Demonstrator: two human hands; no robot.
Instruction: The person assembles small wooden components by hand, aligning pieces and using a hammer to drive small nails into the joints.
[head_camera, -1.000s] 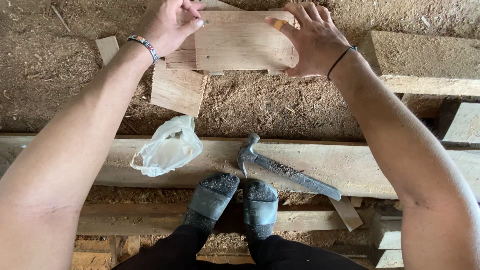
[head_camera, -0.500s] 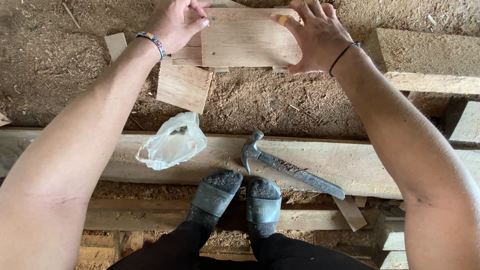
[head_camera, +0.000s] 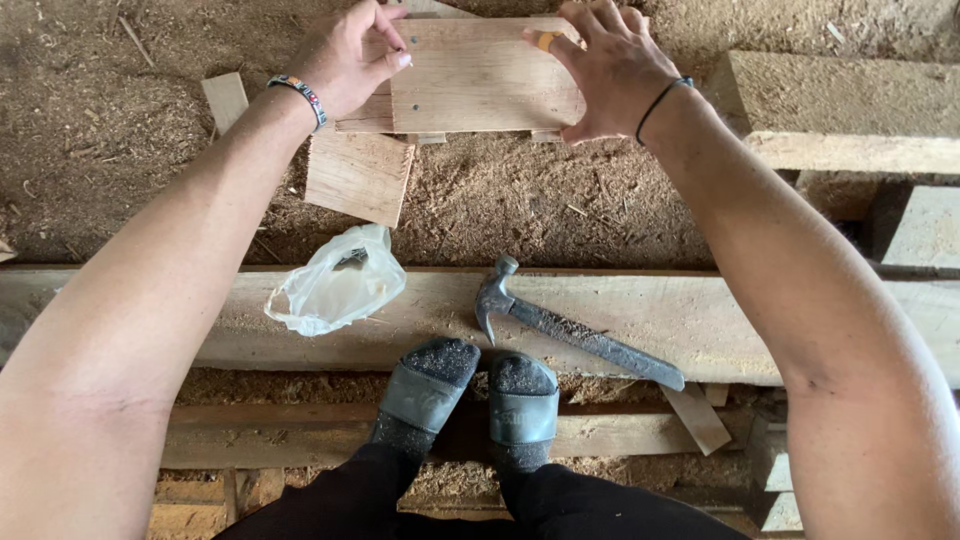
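Both hands steady a small wooden board (head_camera: 480, 75) on the sawdust floor (head_camera: 560, 200), beyond the long plank (head_camera: 640, 310) where the claw hammer (head_camera: 575, 330) lies. The left hand (head_camera: 345, 60) pinches the board's left edge with curled fingers; the right hand (head_camera: 605, 65) presses its right edge, fingers spread. This looks like aligning the board over the pieces under it. A next move would call for one hand holding it square while the other reaches back to the plank for the hammer, just right of the plastic bag (head_camera: 335, 285).
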